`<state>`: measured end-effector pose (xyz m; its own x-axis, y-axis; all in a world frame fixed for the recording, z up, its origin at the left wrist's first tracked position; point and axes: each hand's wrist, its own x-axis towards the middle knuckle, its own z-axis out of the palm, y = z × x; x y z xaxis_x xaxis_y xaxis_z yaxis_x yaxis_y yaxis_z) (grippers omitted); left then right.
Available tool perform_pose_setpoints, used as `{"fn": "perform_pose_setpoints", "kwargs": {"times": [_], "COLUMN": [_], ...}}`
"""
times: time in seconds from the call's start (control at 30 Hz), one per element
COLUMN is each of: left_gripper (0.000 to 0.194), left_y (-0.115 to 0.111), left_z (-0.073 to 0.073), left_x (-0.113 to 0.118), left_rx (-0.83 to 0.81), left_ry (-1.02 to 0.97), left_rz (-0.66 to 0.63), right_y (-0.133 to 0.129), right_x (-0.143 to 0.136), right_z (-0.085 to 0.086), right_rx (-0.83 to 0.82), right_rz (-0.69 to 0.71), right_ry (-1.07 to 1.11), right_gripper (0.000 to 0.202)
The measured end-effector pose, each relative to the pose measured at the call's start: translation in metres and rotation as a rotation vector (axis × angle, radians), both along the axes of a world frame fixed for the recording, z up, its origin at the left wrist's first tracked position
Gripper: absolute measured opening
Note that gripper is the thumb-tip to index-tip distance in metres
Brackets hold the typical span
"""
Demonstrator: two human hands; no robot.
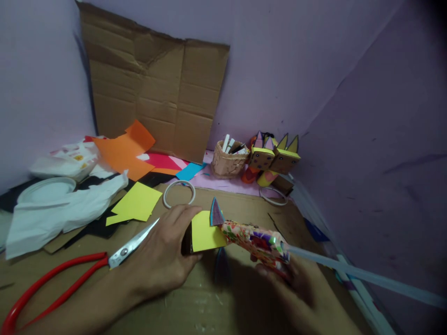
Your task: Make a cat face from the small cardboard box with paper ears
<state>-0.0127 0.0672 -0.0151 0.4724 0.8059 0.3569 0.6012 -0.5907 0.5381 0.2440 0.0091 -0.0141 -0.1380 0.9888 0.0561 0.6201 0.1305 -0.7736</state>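
Note:
Between the thumb and fingers of my left hand is a small box with a yellow paper top. A purple paper triangle with a blue edge stands upright at the far edge of that top. My right hand grips a glue gun wrapped in flowered paper, and a long clear glue stick sticks out of its back. The gun's tip touches or nearly touches the foot of the triangle. Beneath the box is another dark pointed shape, partly in shadow. Red-handled scissors lie partly under my left forearm.
Two finished-looking box figures with paper spikes stand by the wall, next to a basket of markers. Yellow paper, orange paper and white tissue lie at left. A cardboard sheet leans behind; a white ring lies before it.

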Motion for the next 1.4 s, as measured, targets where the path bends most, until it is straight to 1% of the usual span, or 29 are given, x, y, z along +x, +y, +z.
{"fn": "perform_pose_setpoints", "kwargs": {"times": [0.2,0.3,0.47,0.57,0.67,0.83,1.0,1.17,1.3,1.4], "left_gripper": [0.06,0.06,0.06,0.061,0.062,0.055,0.057,0.053,0.055,0.058], "left_y": [-0.001,-0.001,-0.001,-0.002,-0.001,-0.001,-0.001,-0.002,-0.001,0.001], "left_z": [0.001,0.002,0.004,0.004,0.002,0.005,0.006,0.007,0.008,0.005], "left_x": [0.0,0.001,0.001,0.001,0.0,0.001,0.001,0.001,0.002,0.001], "left_rx": [-0.026,-0.023,-0.033,-0.023,-0.013,-0.045,-0.075,-0.091,-0.129,-0.144], "left_ry": [-0.009,-0.01,-0.009,-0.016,-0.026,-0.035,-0.032,-0.034,-0.042,-0.062], "left_rz": [-0.001,0.002,-0.008,-0.008,-0.015,-0.011,0.005,0.007,0.048,0.088], "right_y": [-0.004,-0.005,-0.005,-0.003,-0.003,-0.003,-0.002,0.0,0.0,0.003], "right_x": [0.002,0.001,-0.002,-0.003,-0.003,-0.003,0.0,0.0,0.002,0.006], "right_z": [-0.003,-0.004,0.001,0.004,0.003,0.005,0.009,0.006,0.006,0.01], "right_rx": [0.014,0.036,0.06,0.061,0.06,0.042,0.03,0.032,0.018,0.012], "right_rz": [-0.026,-0.011,0.042,0.05,0.031,-0.04,-0.054,-0.089,-0.075,-0.116], "right_ry": [0.026,0.023,-0.031,-0.055,-0.058,-0.041,-0.037,0.027,0.035,0.026], "right_gripper": [0.035,0.036,0.036,0.036,0.034,0.029,0.027,0.026,0.025,0.02]}}
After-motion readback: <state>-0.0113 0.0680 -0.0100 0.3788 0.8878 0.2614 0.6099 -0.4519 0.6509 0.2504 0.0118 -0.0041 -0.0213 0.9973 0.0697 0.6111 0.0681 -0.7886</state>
